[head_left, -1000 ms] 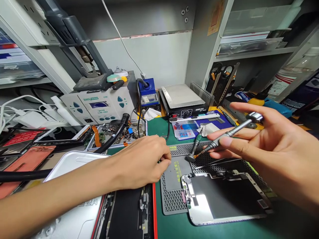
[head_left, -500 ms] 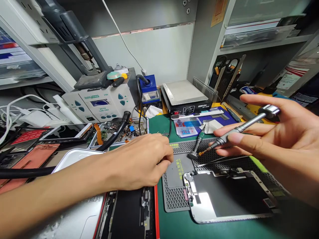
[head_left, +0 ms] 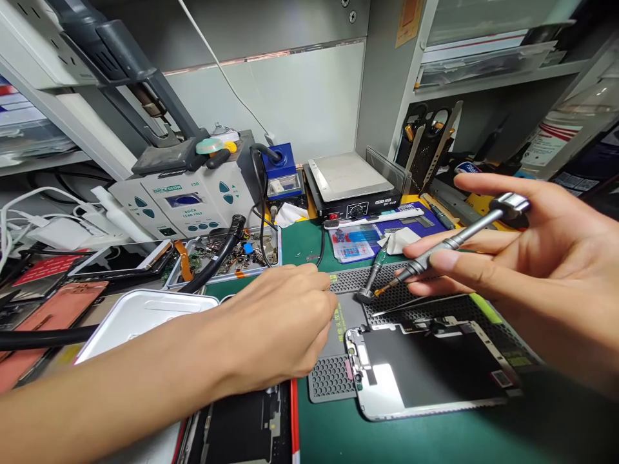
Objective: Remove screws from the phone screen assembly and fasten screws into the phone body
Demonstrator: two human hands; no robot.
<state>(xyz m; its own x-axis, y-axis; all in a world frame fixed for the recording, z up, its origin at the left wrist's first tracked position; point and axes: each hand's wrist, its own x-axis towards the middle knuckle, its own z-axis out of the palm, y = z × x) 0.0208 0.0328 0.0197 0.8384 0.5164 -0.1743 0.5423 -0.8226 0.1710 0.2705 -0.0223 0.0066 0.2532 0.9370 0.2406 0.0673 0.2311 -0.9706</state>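
Observation:
My right hand [head_left: 503,251] holds a grey precision screwdriver [head_left: 452,241] between thumb and fingers, its tip slanting down to the left. Closed in a fist, my left hand [head_left: 285,316] hovers over the left edge of the grey perforated mat [head_left: 333,380]; its fingertips face away, so whatever they may pinch is hidden. Below that hand lies an opened red phone housing [head_left: 294,419]. A phone screen assembly [head_left: 440,367] rests back side up, partly on the mat. Tweezers [head_left: 406,304] and a second screwdriver [head_left: 377,270] with a green section lie beyond it.
Behind stand a hot-air rework station [head_left: 188,200] and a flat heating plate [head_left: 353,177]. A tray of circuit boards [head_left: 232,258] is at the left, crossed by a black hose [head_left: 217,261]. A white lid [head_left: 145,316] sits beneath my left forearm. A toothbrush [head_left: 377,218] lies before the heating plate.
The whole view has shifted slightly, so the bench items appear a little further left. My left hand has shifted slightly relative to the mat; my right hand keeps the screwdriver in the same grip.

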